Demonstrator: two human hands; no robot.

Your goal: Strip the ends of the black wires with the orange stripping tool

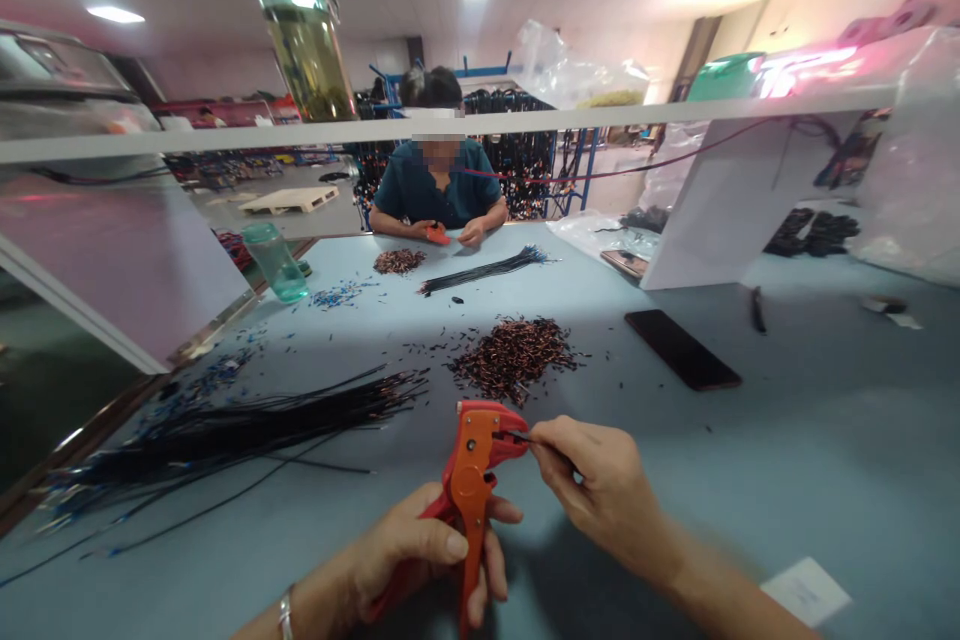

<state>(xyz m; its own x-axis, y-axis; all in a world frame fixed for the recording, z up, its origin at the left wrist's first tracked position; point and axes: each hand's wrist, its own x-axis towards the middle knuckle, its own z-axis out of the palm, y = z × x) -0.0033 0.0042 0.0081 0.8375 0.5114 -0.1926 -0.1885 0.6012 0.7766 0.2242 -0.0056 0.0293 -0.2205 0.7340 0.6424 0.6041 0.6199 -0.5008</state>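
Observation:
My left hand (435, 550) is wrapped round the handles of a red and orange wire stripper (472, 480), its head pointing up and to the right. Pinched in my right hand (592, 480) is a thin black wire (523, 436), whose end reaches the stripper's jaws; most of it is hidden behind the hand. Just beyond the tool lies a pile of short black and copper-coloured pieces (517, 358). A bundle of black wires (247, 435) stretches across the table on the left, some ends bare copper, others bluish.
Opposite sits a co-worker (437, 180) holding a red tool, with a smaller wire bundle (487, 270) in front. A black phone (682, 350) lies right, a green bottle (276, 263) stands left. A white shelf (525, 123) crosses above the table (810, 420).

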